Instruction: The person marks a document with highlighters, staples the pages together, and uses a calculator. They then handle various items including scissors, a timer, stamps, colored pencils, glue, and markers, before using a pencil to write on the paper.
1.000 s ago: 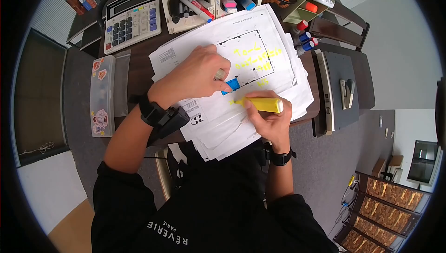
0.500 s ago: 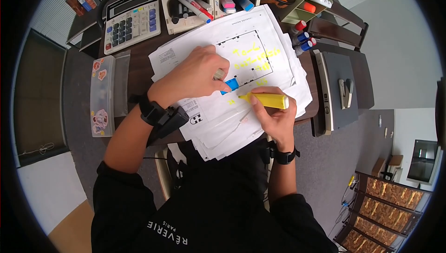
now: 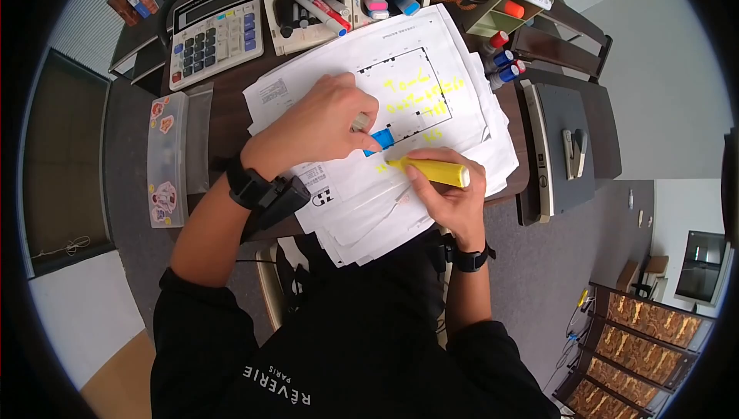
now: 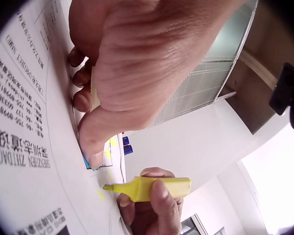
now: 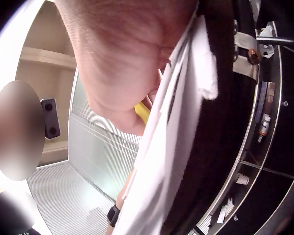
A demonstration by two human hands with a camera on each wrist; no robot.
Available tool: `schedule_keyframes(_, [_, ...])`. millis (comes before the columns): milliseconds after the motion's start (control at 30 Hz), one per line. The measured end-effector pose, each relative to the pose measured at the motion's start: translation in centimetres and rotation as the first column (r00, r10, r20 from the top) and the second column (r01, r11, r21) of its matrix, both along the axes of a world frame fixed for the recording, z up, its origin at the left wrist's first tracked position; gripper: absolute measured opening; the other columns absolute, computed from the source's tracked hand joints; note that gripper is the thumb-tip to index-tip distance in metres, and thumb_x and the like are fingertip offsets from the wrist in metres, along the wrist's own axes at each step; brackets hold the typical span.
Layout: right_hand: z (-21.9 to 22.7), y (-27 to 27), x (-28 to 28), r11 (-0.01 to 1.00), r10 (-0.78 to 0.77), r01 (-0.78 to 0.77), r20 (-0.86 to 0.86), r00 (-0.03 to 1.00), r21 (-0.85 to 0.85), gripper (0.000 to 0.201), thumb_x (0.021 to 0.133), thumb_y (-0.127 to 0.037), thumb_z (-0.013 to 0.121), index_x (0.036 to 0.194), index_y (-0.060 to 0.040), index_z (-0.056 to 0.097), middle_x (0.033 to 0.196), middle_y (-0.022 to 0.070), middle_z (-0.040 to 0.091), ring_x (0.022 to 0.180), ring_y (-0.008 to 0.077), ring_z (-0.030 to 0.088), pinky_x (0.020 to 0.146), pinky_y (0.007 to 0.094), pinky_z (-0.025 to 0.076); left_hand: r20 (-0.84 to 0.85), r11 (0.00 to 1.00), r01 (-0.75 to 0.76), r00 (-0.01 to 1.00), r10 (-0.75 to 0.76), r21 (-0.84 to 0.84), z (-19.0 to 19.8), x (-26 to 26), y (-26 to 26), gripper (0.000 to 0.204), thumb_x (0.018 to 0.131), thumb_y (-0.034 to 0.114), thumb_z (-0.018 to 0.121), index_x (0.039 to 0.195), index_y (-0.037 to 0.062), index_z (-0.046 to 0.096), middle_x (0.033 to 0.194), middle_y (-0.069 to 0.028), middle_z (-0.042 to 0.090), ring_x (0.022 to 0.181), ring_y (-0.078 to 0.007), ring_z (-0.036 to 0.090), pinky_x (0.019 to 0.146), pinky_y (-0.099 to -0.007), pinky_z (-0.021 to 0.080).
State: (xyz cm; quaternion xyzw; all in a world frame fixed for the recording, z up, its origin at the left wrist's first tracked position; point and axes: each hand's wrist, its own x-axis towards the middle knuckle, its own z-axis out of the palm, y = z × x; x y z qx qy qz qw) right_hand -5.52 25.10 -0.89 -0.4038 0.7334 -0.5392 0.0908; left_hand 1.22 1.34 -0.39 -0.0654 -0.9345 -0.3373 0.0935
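Note:
My right hand point(image 3: 456, 202) pinches a yellow highlighter point(image 3: 435, 172) between thumb and fingers. Its uncapped tip points left, close over the paper beside a small yellow mark. The top sheet point(image 3: 339, 196) carries a printed plan with yellow handwriting point(image 3: 422, 94) inside it. My left hand point(image 3: 327, 115) rests on this sheet, its thumb by a blue patch point(image 3: 382, 140). Curled fingers of that hand hold a small pale object point(image 4: 93, 88), mostly hidden; I cannot tell its kind. In the right wrist view, the hand and the sheets' edges hide most of the highlighter.
A calculator point(image 3: 218, 38) and a stickered clear box point(image 3: 167, 159) lie on the left. Behind the papers stands a pen organizer point(image 3: 312, 43) with markers. Upright markers point(image 3: 500, 61) stand at the right, near a stapler point(image 3: 573, 154) on a dark flat case point(image 3: 558, 123).
My right hand with the highlighter shifted slightly right and up, then came back left, its tip near the yellow mark again. The left hand keeps its place on the sheet.

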Motion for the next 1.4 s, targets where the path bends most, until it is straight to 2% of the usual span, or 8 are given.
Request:
schedule_keyframes(333, [0.0,-0.1,-0.1,1.0,0.025,-0.025,-0.026,0.999,0.008,0.014,0.084,-0.004,0.077,0.096,0.0006,0.073,0.088,0.0092,0.076,0.072,0.0198,0.073,0.067,0.0285,0.056,-0.031,1.0,0.015,0.999,-0.015,0.011,-0.3,0.0,0.0,0.03,0.067,0.019,0.089,0.071,0.005,0.063,0.066,-0.0071,0.057,0.079,-0.0264,0.052,0.075,-0.0382,0.042])
schedule_keyframes(433, [-0.3,-0.2,0.0,1.0,0.013,-0.013,-0.046,0.999,0.006,0.014,0.084,-0.005,0.077,0.096,0.0004,0.073,0.087,0.0094,0.075,0.07,0.0187,0.072,0.066,0.0283,0.056,-0.016,1.0,0.01,1.0,-0.01,0.01,-0.2,-0.1,0.0,0.031,0.068,0.019,0.089,0.071,0.005,0.063,0.066,-0.0072,0.057,0.079,-0.0263,0.052,0.075,-0.0381,0.042])
schedule_keyframes(500, [-0.5,-0.3,0.0,0.999,-0.04,0.041,0.011,0.999,-0.036,0.013,0.084,-0.004,0.077,0.096,0.0002,0.073,0.085,0.0093,0.075,0.069,0.0175,0.072,0.065,0.0276,0.056,-0.015,1.0,0.005,1.0,-0.005,0.004,-0.1,0.0,0.0,0.031,0.068,0.02,0.089,0.071,0.0049,0.063,0.066,-0.0072,0.058,0.079,-0.0262,0.053,0.075,-0.0381,0.042])
schedule_keyframes(633, [-0.6,0.1,-0.2,1.0,-0.022,0.022,-0.035,0.999,-0.008,0.013,0.084,-0.005,0.077,0.095,-0.0002,0.073,0.083,0.0091,0.075,0.07,0.0164,0.072,0.065,0.027,0.055,-0.014,1.0,0.013,1.0,-0.012,0.006,-0.2,-0.1,0.0,0.031,0.068,0.02,0.09,0.071,0.0044,0.063,0.067,-0.0074,0.059,0.08,-0.0261,0.053,0.075,-0.0381,0.043])
schedule_keyframes(733, [-0.8,0.4,-0.2,0.999,-0.015,0.016,0.014,1.0,-0.051,0.013,0.083,-0.005,0.077,0.095,-0.0007,0.073,0.082,0.0085,0.075,0.07,0.0159,0.072,0.066,0.0266,0.055,-0.02,1.0,0.011,1.0,-0.011,0.0,-0.1,-0.1,0.0,0.031,0.068,0.019,0.09,0.072,0.0042,0.063,0.067,-0.0072,0.059,0.08,-0.026,0.052,0.075,-0.0381,0.043])
schedule_keyframes(800, [-1.2,0.4,-0.3,0.991,-0.073,0.076,0.035,0.997,-0.109,0.013,0.083,-0.005,0.077,0.095,-0.0009,0.073,0.082,0.0084,0.075,0.07,0.0153,0.071,0.065,0.0262,0.055,-0.004,1.0,0.009,1.0,-0.009,0.001,0.0,-0.1,0.0,0.03,0.068,0.019,0.09,0.072,0.0042,0.063,0.067,-0.0071,0.059,0.08,-0.0258,0.052,0.075,-0.0381,0.043])
schedule_keyframes(900, [-0.9,0.2,-0.3,0.994,-0.086,0.085,-0.014,0.996,-0.067,0.013,0.083,-0.005,0.076,0.095,-0.0012,0.073,0.081,0.0082,0.074,0.069,0.015,0.071,0.065,0.0259,0.054,0.011,1.0,0.003,1.0,-0.003,0.001,0.0,-0.1,0.0,0.03,0.068,0.018,0.09,0.072,0.004,0.063,0.066,-0.0071,0.058,0.079,-0.0255,0.052,0.074,-0.038,0.043])
schedule_keyframes(1400, [-1.2,0.1,-0.4,0.996,-0.06,0.058,-0.027,0.998,-0.072,0.013,0.083,-0.005,0.076,0.095,-0.0017,0.073,0.079,0.008,0.074,0.067,0.0157,0.07,0.063,0.026,0.054,0.012,1.0,-0.014,1.0,0.014,0.005,0.3,0.1,0.2,0.03,0.068,0.019,0.09,0.072,0.0039,0.064,0.067,-0.0078,0.057,0.08,-0.0256,0.051,0.073,-0.0378,0.042])
